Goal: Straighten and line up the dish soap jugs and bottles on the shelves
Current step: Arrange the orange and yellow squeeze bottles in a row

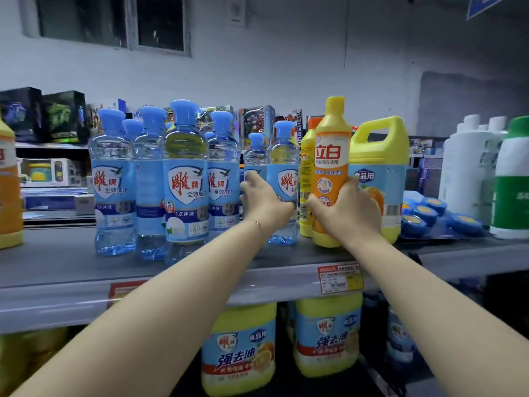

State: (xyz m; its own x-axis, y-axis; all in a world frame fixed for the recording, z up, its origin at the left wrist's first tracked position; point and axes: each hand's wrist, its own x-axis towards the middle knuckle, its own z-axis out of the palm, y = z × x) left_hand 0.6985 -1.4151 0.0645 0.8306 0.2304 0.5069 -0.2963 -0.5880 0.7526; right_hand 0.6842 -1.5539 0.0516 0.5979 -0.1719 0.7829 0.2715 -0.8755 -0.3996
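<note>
Several clear dish soap bottles with blue caps stand in a loose cluster on the grey shelf. My left hand grips the rightmost clear bottle around its middle. My right hand grips a yellow and orange bottle near its lower half; it stands upright at the shelf's front. Behind it stands another yellow bottle, and a yellow jug with a handle stands to its right.
White bottles and a green-capped one stand at the right, with blue round packs before them. An orange jug is at the left edge. Yellow jugs fill the lower shelf. Toy boxes sit behind.
</note>
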